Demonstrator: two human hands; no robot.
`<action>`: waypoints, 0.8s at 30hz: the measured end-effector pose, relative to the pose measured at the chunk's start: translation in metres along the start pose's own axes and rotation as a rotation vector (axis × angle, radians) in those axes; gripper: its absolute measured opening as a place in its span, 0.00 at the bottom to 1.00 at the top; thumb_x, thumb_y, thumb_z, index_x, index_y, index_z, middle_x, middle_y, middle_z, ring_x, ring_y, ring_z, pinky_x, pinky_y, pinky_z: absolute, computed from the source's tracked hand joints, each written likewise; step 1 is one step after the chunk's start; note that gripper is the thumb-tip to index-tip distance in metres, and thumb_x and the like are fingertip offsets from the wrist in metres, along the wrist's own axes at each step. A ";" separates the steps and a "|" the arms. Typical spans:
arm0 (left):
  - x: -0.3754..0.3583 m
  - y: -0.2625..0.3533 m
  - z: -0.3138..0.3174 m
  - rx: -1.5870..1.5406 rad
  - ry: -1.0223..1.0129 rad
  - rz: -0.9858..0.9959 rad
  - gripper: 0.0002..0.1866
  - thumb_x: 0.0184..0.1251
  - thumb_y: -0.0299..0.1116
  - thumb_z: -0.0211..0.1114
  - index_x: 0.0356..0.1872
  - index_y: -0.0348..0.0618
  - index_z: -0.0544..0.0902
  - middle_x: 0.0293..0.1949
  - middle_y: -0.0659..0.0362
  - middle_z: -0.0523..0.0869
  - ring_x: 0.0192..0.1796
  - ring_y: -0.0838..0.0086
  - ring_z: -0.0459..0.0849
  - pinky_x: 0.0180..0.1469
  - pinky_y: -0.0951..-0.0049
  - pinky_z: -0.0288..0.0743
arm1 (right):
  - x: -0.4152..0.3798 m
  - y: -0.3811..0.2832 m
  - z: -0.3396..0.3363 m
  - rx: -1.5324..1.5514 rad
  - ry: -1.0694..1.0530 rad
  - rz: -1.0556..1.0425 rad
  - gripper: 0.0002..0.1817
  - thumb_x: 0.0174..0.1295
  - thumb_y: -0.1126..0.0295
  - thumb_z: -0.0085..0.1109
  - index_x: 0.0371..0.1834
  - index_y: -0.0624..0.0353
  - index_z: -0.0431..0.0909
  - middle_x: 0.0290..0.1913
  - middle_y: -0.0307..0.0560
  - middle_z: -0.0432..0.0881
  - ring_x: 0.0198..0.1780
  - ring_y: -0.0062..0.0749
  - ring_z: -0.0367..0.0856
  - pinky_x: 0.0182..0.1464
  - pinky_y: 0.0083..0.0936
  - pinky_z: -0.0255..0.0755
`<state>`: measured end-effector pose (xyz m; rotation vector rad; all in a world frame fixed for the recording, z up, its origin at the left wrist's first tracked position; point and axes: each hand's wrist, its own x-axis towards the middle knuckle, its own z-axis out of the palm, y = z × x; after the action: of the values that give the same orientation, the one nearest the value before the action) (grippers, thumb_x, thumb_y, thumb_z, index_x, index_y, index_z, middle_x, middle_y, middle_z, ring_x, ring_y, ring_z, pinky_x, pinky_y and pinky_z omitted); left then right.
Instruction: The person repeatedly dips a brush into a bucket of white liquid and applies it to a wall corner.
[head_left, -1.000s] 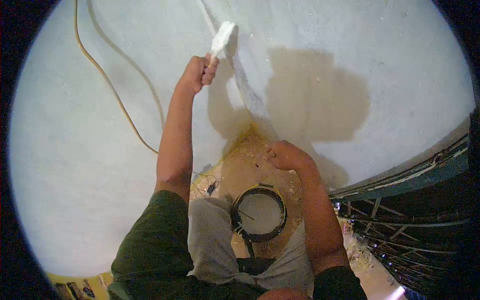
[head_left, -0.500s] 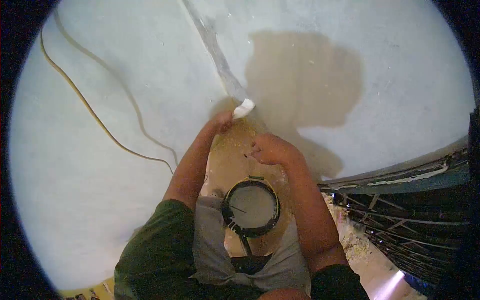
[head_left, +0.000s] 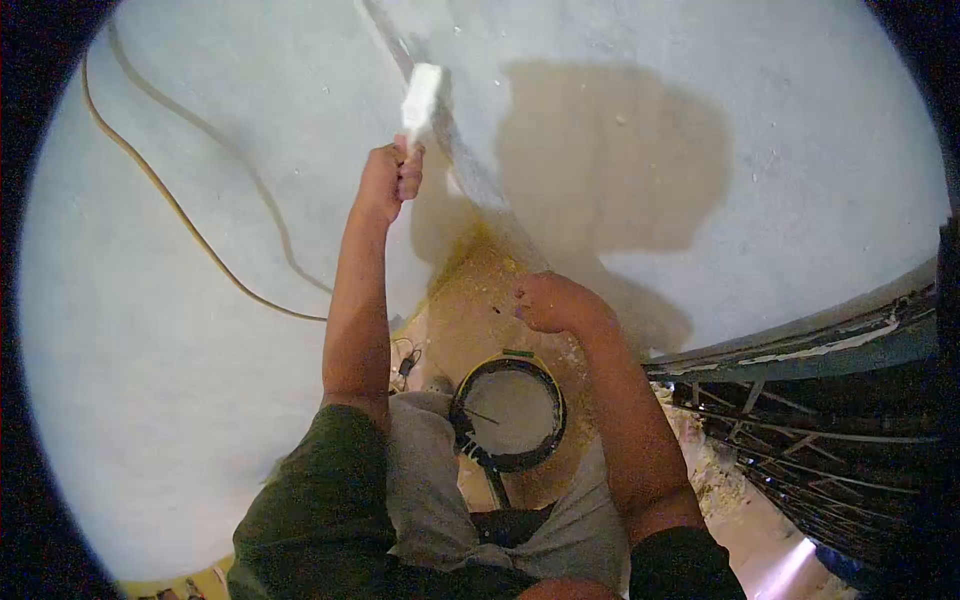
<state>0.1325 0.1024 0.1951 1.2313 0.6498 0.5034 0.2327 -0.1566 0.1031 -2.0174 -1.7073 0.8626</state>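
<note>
At left, a thin tan hose (head_left: 165, 195) curves along the pale grey-white wall (head_left: 230, 400). The left hand (head_left: 393, 180) grips a blurred, white, blocky-headed tool (head_left: 423, 98), which extends far from the fist, its long axis tipped slightly right, crossing the darker grey strip (head_left: 462, 160). Further right and nearer, the right hand (head_left: 553, 303) is curled, well apart from the tool; whether it holds anything, I cannot tell.

You have a brightly lit wall (head_left: 180, 420) with a broad, soft-edged shadow (head_left: 615, 155). Your tool (head_left: 423, 95) looks washed-out and blurred, the gate (head_left: 830, 440) murky; glare (head_left: 785, 570) streaks low right, and curved edges fall to black.
</note>
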 end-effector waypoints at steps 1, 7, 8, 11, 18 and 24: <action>0.006 -0.010 0.001 0.095 0.054 -0.013 0.12 0.67 0.36 0.46 0.29 0.44 0.75 0.14 0.69 0.63 0.12 0.82 0.54 0.14 0.78 0.44 | -0.004 -0.006 -0.006 0.010 -0.033 0.026 0.17 0.58 0.59 0.56 0.40 0.64 0.79 0.42 0.63 0.81 0.45 0.55 0.79 0.49 0.45 0.72; 0.065 -0.176 -0.028 -0.034 -0.228 -0.392 0.12 0.64 0.38 0.46 0.23 0.46 0.71 0.13 0.66 0.65 0.10 0.79 0.57 0.09 0.74 0.47 | -0.001 0.003 -0.006 -0.026 -0.062 0.051 0.17 0.57 0.60 0.55 0.38 0.64 0.80 0.39 0.63 0.81 0.43 0.56 0.80 0.48 0.44 0.73; 0.065 -0.200 -0.036 0.082 -0.226 -0.373 0.13 0.63 0.39 0.47 0.21 0.47 0.70 0.13 0.66 0.65 0.10 0.78 0.58 0.08 0.73 0.49 | 0.000 0.004 -0.006 -0.066 -0.067 0.032 0.17 0.57 0.60 0.55 0.36 0.64 0.80 0.38 0.64 0.81 0.42 0.57 0.80 0.47 0.45 0.73; 0.041 -0.213 -0.032 0.600 -0.115 -0.507 0.13 0.61 0.39 0.51 0.20 0.45 0.72 0.12 0.63 0.67 0.10 0.77 0.60 0.10 0.73 0.51 | -0.005 -0.003 -0.011 0.001 -0.032 0.052 0.17 0.56 0.61 0.54 0.34 0.65 0.81 0.36 0.64 0.81 0.39 0.58 0.81 0.46 0.46 0.74; 0.047 -0.170 -0.025 1.335 -0.354 0.099 0.05 0.54 0.28 0.57 0.26 0.37 0.78 0.16 0.58 0.76 0.20 0.68 0.74 0.21 0.64 0.67 | -0.009 0.008 -0.012 -0.073 -0.007 -0.040 0.18 0.56 0.59 0.55 0.33 0.67 0.81 0.36 0.64 0.81 0.39 0.57 0.81 0.47 0.45 0.74; 0.020 -0.068 -0.020 0.438 0.069 -0.285 0.11 0.62 0.36 0.52 0.22 0.45 0.74 0.12 0.67 0.66 0.11 0.80 0.59 0.13 0.75 0.49 | -0.034 0.007 -0.023 -0.051 0.139 -0.158 0.18 0.58 0.59 0.56 0.38 0.66 0.80 0.39 0.64 0.81 0.42 0.57 0.80 0.48 0.46 0.73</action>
<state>0.1334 0.1113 0.1218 1.5031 1.0132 0.1675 0.2497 -0.1887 0.1236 -1.8953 -1.7980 0.6180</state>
